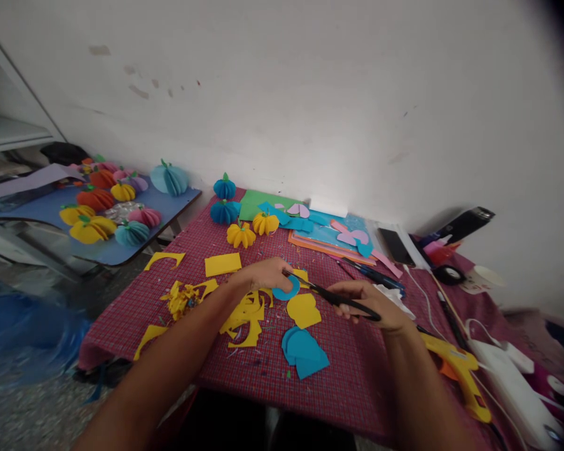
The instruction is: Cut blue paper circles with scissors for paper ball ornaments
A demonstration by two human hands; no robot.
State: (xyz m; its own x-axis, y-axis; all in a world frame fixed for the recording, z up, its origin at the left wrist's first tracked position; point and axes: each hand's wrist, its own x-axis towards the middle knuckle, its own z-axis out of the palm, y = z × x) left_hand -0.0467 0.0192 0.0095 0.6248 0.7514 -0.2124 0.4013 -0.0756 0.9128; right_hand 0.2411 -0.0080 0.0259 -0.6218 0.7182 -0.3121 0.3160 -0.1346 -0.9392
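My left hand (273, 274) is closed over a round piece of blue paper (291, 293), which shows around its fingertips. My right hand (364, 300) grips black-handled scissors (329, 295), whose blades point left and cross the blue piece by my left fingers. Just below the scissors lies a stack of rounded yellow paper pieces (303, 311). Closer to me rest overlapping blue paper pieces (304, 352). Yellow offcuts (245, 316) with curved cutouts spread beneath and beside my left forearm. A yellow paper rectangle (222, 264) lies beyond that forearm.
Finished paper pumpkins (240, 235) stand at the back of the checkered cloth (188, 235), others on a blue table (178, 210) at left. Coloured sheets (326, 235) lie by the wall. To the right are a phone (395, 245), a yellow glue gun (460, 373) and a white power strip (512, 394).
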